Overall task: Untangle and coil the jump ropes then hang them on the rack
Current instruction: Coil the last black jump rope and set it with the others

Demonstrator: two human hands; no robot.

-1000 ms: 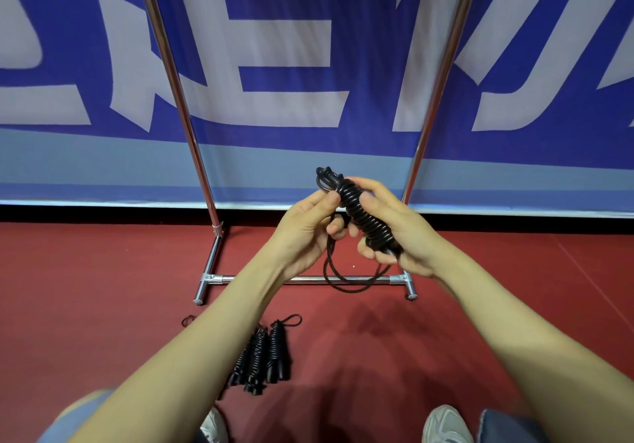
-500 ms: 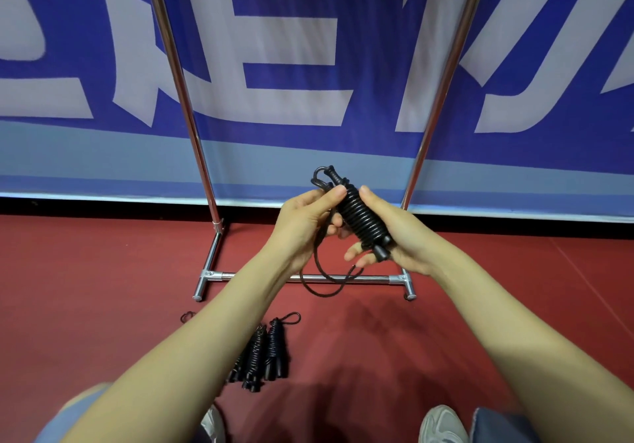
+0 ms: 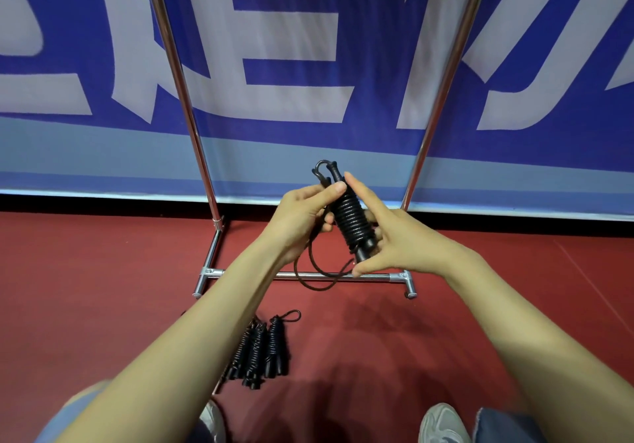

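A black jump rope (image 3: 350, 217) is wound in tight coils around its two handles, tilted with its top end toward the wall. My left hand (image 3: 302, 217) grips its upper part, thumb on the coils. My right hand (image 3: 391, 241) holds the lower end between thumb and fingers, index finger stretched along the bundle. A loose loop of the rope (image 3: 315, 276) hangs below my hands. The chrome rack (image 3: 308, 275) stands just beyond, with two slanted uprights and a floor bar; its top is out of view.
Several coiled black jump ropes (image 3: 262, 351) lie side by side on the red floor (image 3: 103, 288) between my forearms. A blue and white banner (image 3: 291, 65) lines the wall behind the rack. My shoes (image 3: 442, 423) show at the bottom edge.
The hanging loop of loose rope has shifted lower and left. My right hand has slid down to the bundle's lower end and its index finger has straightened. The view has tilted slightly.
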